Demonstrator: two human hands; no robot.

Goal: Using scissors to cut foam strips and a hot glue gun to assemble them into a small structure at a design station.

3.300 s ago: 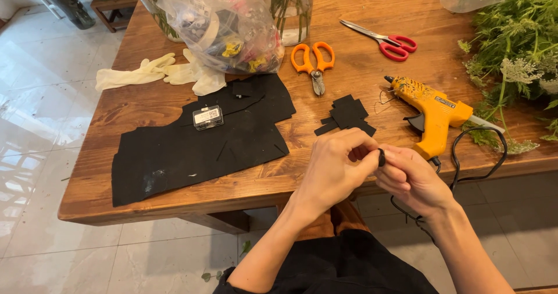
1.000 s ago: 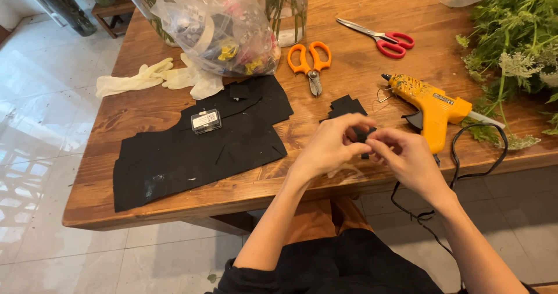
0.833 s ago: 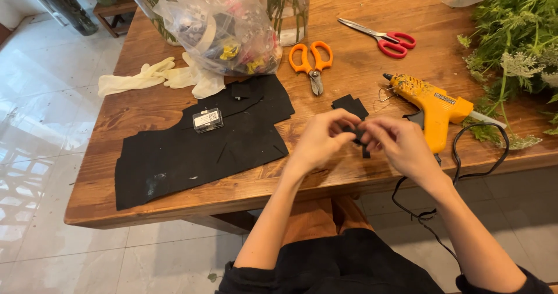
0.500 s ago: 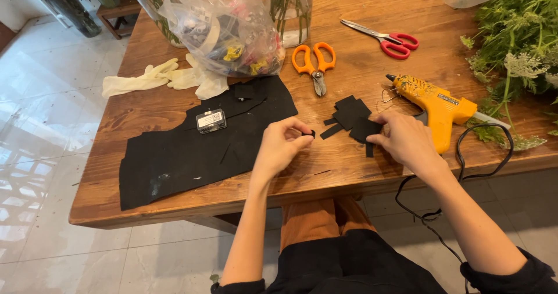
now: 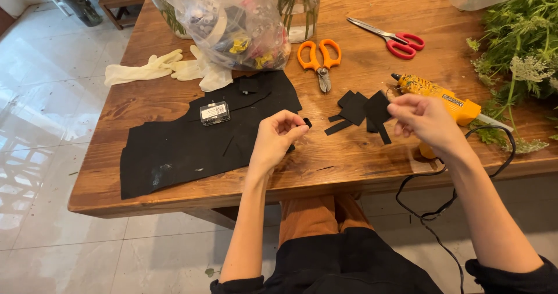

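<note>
One small black felt scrap [image 5: 307, 122] is pinched in the left hand [image 5: 278, 140] above the table edge, easily dropped, while the right hand [image 5: 423, 118], loosely curled and empty, is raised near the glue gun [image 5: 442, 96].

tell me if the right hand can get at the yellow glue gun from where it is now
Probably yes. The right hand hovers empty, as far as shows, right beside the yellow glue gun lying on the table, with nothing between them. Only small black felt scraps lie to its left.
</note>
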